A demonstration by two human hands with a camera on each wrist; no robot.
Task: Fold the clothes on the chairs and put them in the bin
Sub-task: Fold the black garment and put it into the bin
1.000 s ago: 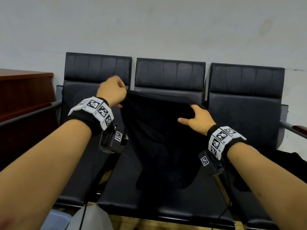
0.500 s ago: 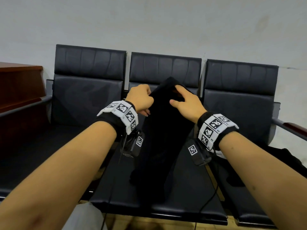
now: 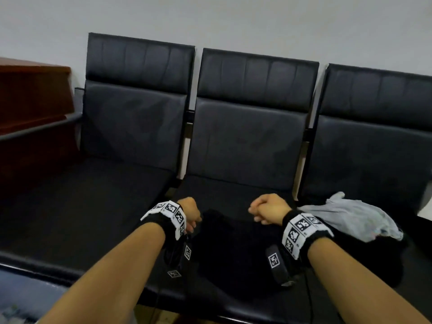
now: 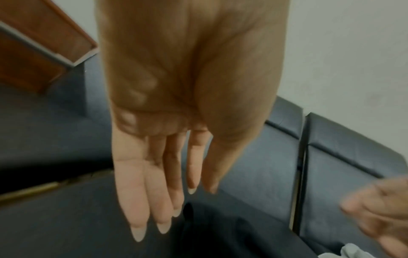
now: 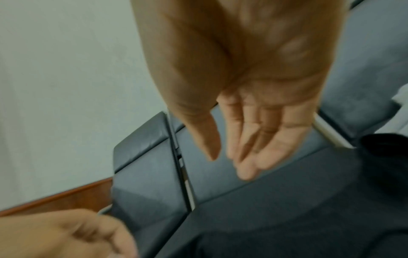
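Note:
A black garment [image 3: 233,249] lies bunched on the seat of the middle black chair [image 3: 247,141]. My left hand [image 3: 192,218] hovers at the garment's left edge and my right hand [image 3: 259,211] hovers over its far edge. In the left wrist view the left fingers [image 4: 163,200] hang straight down and hold nothing, with the black garment [image 4: 220,235] just below them. The right wrist view is blurred but shows the right fingers [image 5: 253,148] loosely extended and empty above the seat. A grey garment [image 3: 350,218] lies crumpled on the right chair.
The left chair [image 3: 131,127] has a bare seat. A brown wooden cabinet [image 3: 32,94] and a dark armrest [image 3: 39,127] stand on the left. A bluish container edge [image 3: 21,298] shows at the lower left. A white wall is behind the chairs.
Both hands brought the held-up black garment together, then lowered it onto the middle seat and let go. The head view has tilted down and left.

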